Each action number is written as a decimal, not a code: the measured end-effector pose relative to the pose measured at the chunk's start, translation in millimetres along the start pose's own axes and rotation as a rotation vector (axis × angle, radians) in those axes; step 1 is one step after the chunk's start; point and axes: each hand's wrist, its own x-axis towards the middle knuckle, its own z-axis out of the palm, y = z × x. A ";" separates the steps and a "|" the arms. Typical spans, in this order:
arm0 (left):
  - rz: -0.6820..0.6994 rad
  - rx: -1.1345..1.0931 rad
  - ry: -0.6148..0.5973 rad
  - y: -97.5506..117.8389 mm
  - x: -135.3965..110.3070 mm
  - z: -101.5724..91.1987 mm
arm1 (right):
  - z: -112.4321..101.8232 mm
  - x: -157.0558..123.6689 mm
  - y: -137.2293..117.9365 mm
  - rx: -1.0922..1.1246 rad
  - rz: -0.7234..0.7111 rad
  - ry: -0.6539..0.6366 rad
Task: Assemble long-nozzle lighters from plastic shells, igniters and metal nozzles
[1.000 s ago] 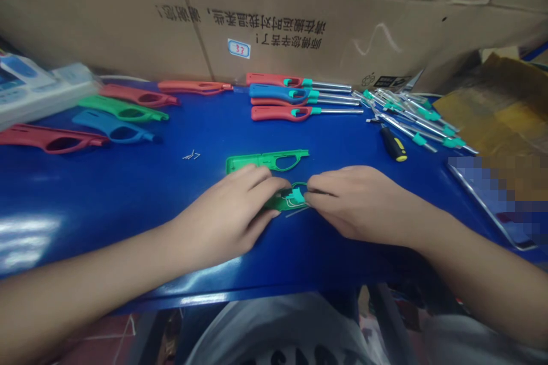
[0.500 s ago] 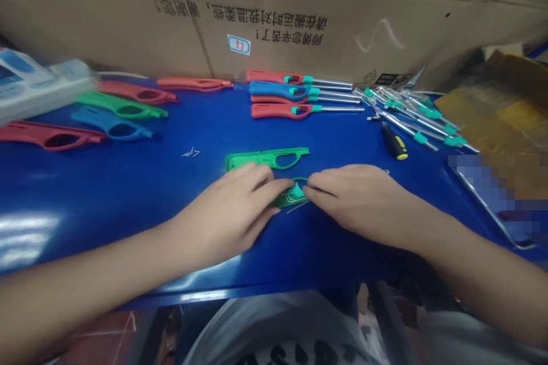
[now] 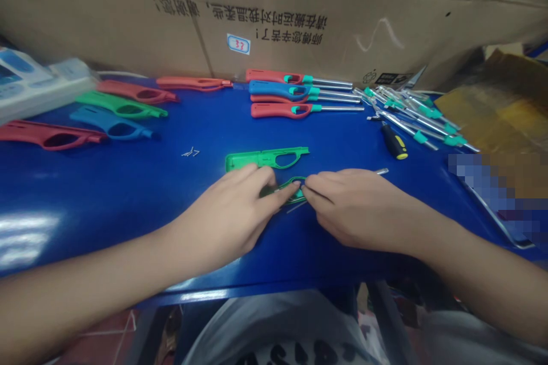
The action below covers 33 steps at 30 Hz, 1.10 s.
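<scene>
Left grip (image 3: 231,211) pinching green lighter half-shell (image 3: 296,178), thumb over it; rear end of shell hidden under the fingers. Right grip (image 3: 359,205) bunched at shell's front end; fingertips cover whatever is there, so can't tell if it pinches anything. Between both grips, teal part (image 3: 298,194) mostly blocked by thumb, details unreadable. Metal tip (image 3: 382,171) pokes out behind right grip, rest hidden by the hand. Thin strip (image 3: 296,206) just below the gap between grips, too small to identify. Second green half-shell (image 3: 261,158) just beyond left grip, near edge partly behind knuckles. Tiny screws or pins (image 3: 190,153), unclear which, on blue surface (image 3: 205,131) beyond and left of left grip. Screwdriver (image 3: 394,141) beyond right grip, shaft lost among metal tubes (image 3: 428,122). White device (image 3: 43,85) far left of left grip, cut off by frame edge. Pixelated patch (image 3: 492,182) right of right grip, contents unreadable.
</scene>
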 end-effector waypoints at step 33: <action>0.114 0.128 0.084 -7.2 -1.8 -0.5 | 29.9 -48.9 125.3 0.294 0.731 0.083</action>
